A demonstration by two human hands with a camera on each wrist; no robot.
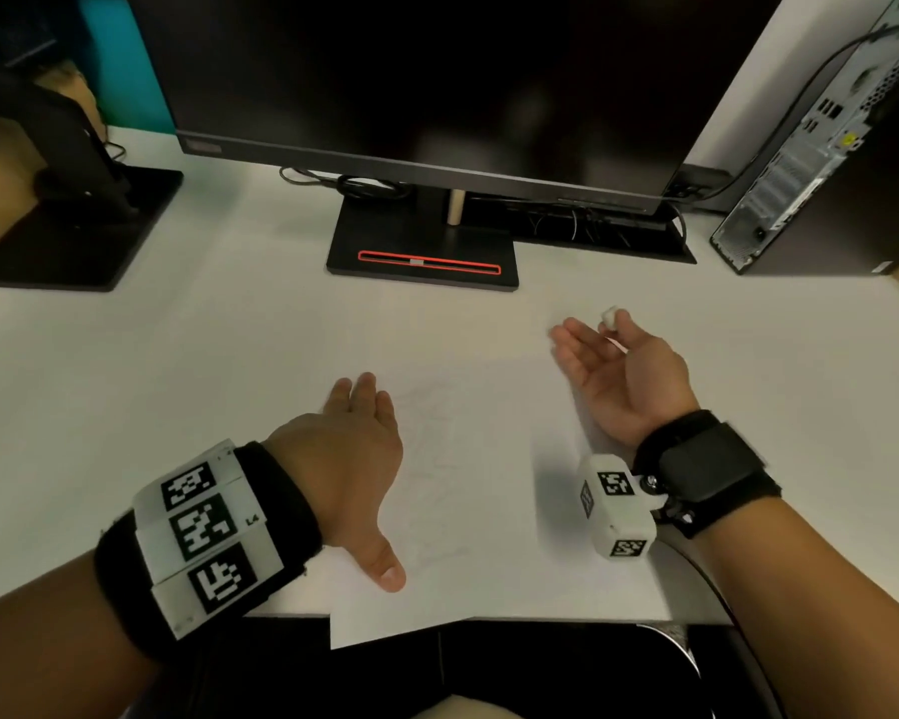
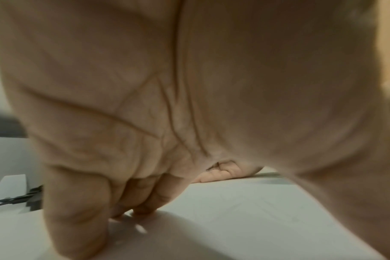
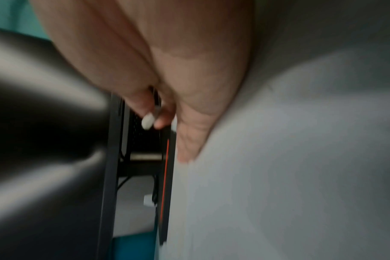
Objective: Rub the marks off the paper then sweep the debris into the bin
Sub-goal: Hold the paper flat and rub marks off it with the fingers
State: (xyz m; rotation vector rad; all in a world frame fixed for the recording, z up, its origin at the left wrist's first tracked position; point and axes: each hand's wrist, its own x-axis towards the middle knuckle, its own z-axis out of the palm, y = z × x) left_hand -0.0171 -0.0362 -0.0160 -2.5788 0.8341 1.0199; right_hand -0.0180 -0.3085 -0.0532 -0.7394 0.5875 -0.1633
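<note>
A white sheet of paper (image 1: 468, 511) with faint pencil marks lies on the white desk, its near corner hanging over the front edge. My left hand (image 1: 356, 448) presses flat on the sheet's left part, fingers straight and thumb spread; in the left wrist view its fingertips (image 2: 142, 211) touch the paper (image 2: 245, 211). My right hand (image 1: 613, 365) stands on its edge at the sheet's far right, palm facing left. Its thumb and forefinger pinch a small white eraser (image 1: 609, 317), also visible as the eraser (image 3: 147, 121) in the blurred right wrist view.
A black monitor (image 1: 426, 85) on a stand with a red-lined base (image 1: 426, 251) fills the back of the desk. A computer tower (image 1: 826, 163) stands at the back right, a second black stand (image 1: 74, 220) at the back left. A dark bin (image 1: 567, 666) sits below the desk's front edge.
</note>
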